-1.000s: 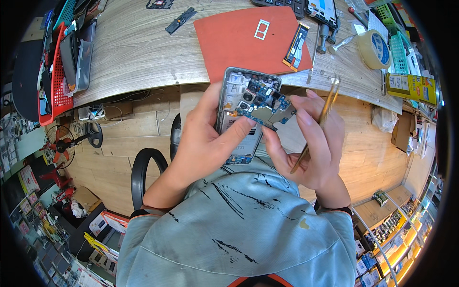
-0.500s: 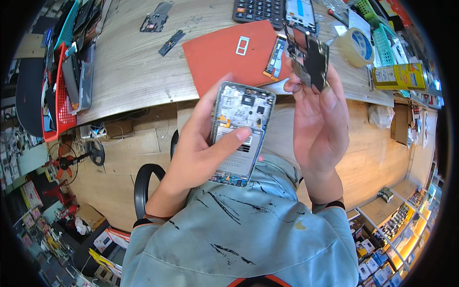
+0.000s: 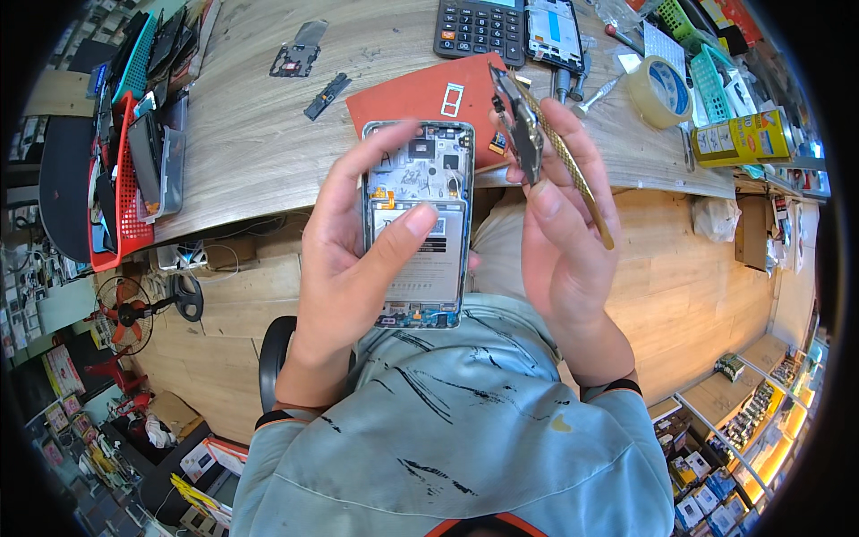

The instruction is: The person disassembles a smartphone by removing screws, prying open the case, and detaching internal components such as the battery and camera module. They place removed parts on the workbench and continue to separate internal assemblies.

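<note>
My left hand (image 3: pixel 344 242) is closed round an opened phone (image 3: pixel 428 170). Its back is off, baring a pale frame above, an orange flex connector and a large grey battery (image 3: pixel 429 268) under my thumb. My right hand (image 3: pixel 573 215) pinches a dark phone circuit board (image 3: pixel 522 134), seen nearly edge-on, just right of the phone. A slim gold textured tool, apparently tweezers (image 3: pixel 573 170), lies along the same palm and fingers. Behind both hands a red mat (image 3: pixel 403 94) bears a small white SIM tray (image 3: pixel 453 99) and a strip-shaped part, mostly hidden by the board.
A calculator (image 3: pixel 479 31) and another phone part (image 3: pixel 553 36) stand at the back. Dark loose parts (image 3: pixel 327 96) lie to the left, near a red basket (image 3: pixel 134 179). Rightward are a screwdriver (image 3: pixel 599 95), a tape roll (image 3: pixel 660 92) and a yellow can (image 3: pixel 744 139).
The phone has shifted up and left and stands straighter. My right hand has turned and moved left, so the circuit board shows edge-on and the gold tweezers have come into sight.
</note>
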Demonstrator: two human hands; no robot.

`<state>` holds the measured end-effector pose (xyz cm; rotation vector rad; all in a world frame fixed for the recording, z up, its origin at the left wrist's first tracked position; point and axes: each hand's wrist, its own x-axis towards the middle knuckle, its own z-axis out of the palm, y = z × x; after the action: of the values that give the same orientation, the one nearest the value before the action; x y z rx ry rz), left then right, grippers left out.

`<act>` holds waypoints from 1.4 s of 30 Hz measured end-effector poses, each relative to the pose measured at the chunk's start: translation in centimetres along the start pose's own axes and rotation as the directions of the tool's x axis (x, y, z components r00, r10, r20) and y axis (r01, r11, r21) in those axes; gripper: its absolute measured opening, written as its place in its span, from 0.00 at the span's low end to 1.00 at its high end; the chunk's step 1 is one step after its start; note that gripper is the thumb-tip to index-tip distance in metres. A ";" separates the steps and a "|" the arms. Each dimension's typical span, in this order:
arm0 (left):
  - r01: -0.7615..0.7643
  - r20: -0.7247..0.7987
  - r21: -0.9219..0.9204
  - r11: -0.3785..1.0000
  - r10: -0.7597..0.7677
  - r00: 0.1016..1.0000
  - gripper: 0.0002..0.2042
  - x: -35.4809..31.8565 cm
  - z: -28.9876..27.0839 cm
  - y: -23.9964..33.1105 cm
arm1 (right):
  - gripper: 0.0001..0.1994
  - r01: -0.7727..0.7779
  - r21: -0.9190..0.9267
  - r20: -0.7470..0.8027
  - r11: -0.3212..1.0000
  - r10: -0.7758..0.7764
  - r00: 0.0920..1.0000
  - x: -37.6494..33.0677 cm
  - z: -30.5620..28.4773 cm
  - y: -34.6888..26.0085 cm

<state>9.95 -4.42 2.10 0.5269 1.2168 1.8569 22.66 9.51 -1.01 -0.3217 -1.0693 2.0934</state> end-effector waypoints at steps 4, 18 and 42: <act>0.021 0.028 0.152 0.988 -0.026 0.999 0.19 0.2 0.0 0.5 | 0.38 0.025 -0.013 0.048 1.000 -0.025 0.999 -0.3 -0.5 0.9; -0.077 0.147 0.265 0.961 0.039 0.988 0.19 2.0 -0.6 -1.6 | 0.45 0.116 -0.151 0.052 0.982 -0.110 0.993 -1.6 -1.7 3.7; -0.007 -0.070 0.452 0.892 0.043 0.997 0.10 1.5 -0.2 -1.0 | 0.46 0.636 -0.771 0.611 0.003 -0.275 0.742 1.7 -3.1 -2.6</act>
<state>9.36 -3.14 0.97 0.7281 1.7181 1.6235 24.45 13.50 -0.70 -0.1676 -2.2785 0.5099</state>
